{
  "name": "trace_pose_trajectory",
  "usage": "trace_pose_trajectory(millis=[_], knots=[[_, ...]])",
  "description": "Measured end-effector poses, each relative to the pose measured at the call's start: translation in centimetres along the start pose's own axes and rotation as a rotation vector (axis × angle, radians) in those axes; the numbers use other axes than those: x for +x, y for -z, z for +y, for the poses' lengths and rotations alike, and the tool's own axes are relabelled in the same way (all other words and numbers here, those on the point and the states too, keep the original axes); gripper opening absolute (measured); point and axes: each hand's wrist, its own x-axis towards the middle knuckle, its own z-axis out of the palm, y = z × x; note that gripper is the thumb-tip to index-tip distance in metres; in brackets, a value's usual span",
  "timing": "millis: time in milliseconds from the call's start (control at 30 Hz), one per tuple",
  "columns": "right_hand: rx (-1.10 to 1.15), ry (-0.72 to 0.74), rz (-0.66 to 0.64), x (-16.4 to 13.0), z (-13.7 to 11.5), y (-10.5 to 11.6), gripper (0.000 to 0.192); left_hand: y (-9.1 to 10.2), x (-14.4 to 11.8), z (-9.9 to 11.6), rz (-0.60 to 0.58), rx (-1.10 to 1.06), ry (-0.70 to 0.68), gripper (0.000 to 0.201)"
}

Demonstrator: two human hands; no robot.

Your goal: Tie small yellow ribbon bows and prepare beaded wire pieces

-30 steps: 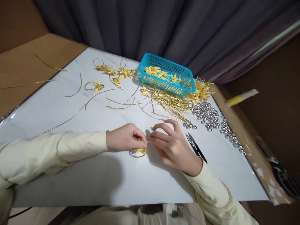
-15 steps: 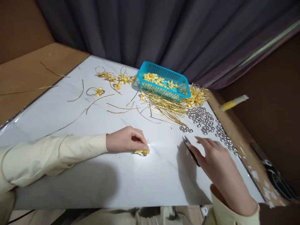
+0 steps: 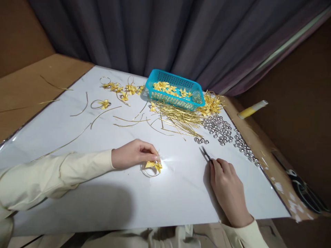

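Note:
My left hand (image 3: 138, 154) is closed, thumb and fingertips pinching a yellow ribbon flower (image 3: 154, 166) at its top edge. A thin gold wire loop (image 3: 151, 175) hangs below the flower, close to the white tabletop. To the right, my right hand (image 3: 227, 186) is closed around the dark end of small pointed snips (image 3: 205, 153). Their two slim tips stand slightly apart and point away from me. Just beyond the tips lie a few silver beads (image 3: 201, 141).
A blue basket (image 3: 200, 98) with ribbon flowers stands at the back. Gold wire pieces (image 3: 181, 119) lie before it, with silver beads (image 3: 218, 127) to their right. Finished-looking wired flowers (image 3: 104, 104) lie at the back left. Black scissors (image 3: 305, 193) rest at the right edge.
The flower in my left hand has turned, so its petals and wire loop show more. My right hand has closed round the snips. The whole view has shifted slightly.

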Motion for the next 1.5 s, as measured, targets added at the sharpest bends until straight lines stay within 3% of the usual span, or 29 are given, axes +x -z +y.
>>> trace_pose_trajectory(millis=[133,167,267,333,467,567,700,867,1500], knots=[[0.262,-0.091,-0.05,0.6,-0.4,1.2,0.03,0.0,-0.1,0.1,-0.024,-0.006,-0.011,0.019],[0.382,-0.124,-0.117,0.7,-1.1,1.7,0.028,0.0,0.0,0.1,-0.033,-0.008,-0.016,0.018],[1.0,-0.396,-0.479,0.8,-4.0,2.9,0.031,-0.1,0.0,0.0,-0.038,-0.002,-0.03,0.018],[1.2,-0.554,-0.626,1.0,-5.9,3.3,0.042,-0.1,0.0,-0.1,-0.032,0.003,-0.031,0.018],[1.221,-0.585,-0.786,2.0,-8.3,3.5,0.043,-0.2,0.0,-0.3,-0.037,0.0,-0.041,0.018],[1.13,-0.52,-0.897,2.8,-8.9,3.6,0.038,-0.2,0.1,-0.4,-0.039,0.012,-0.079,0.017],[1.154,-0.515,-1.066,3.4,-9.3,3.5,0.047,-0.1,0.1,-0.6,-0.044,0.04,-0.143,0.016],[1.3,-0.586,-1.08,3.7,-9.8,3.1,0.052,-0.1,0.1,-0.6,-0.02,0.047,-0.17,0.016],[1.266,-0.6,-0.996,3.3,-9.4,2.7,0.044,-0.2,0.1,-0.4,-0.008,0.055,-0.144,0.015]])
